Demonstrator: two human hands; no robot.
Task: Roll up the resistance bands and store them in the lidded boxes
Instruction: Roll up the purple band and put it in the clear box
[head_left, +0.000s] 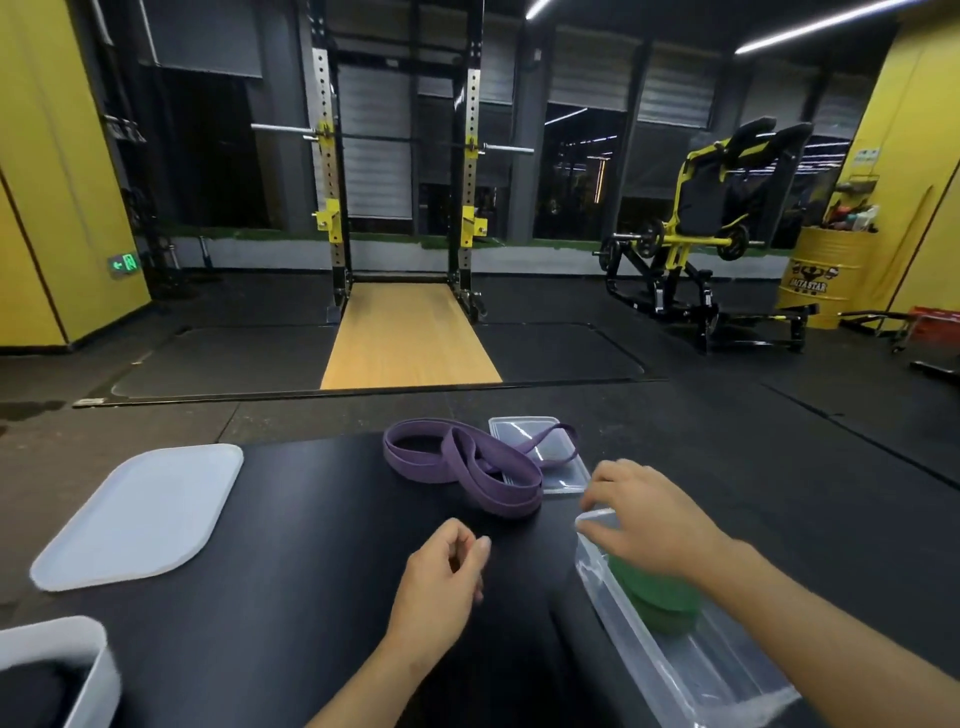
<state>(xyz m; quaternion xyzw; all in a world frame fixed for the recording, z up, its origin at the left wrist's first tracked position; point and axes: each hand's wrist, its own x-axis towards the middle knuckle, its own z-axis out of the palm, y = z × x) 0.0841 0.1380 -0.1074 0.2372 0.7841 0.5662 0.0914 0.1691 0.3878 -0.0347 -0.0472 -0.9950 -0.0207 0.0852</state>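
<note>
A wide, flat purple band (470, 462) is lying in loose loops at the far side of the black surface (291, 597), partly over a clear lid (524, 423). A second band, the green band (660, 597), is sitting rolled inside the clear box (623, 618) at the right. A white box (98, 670) is holding something dark, and a white lid (140, 514) is lying apart. The left hand (441, 577) is hovering loosely curled, holding nothing; the right hand (649, 519) is bending over the clear box's far rim, its grip too blurred to tell

The black table (270, 519) is bare in the middle, with a white lid (140, 514) left and purple band (467, 462) behind.
</note>
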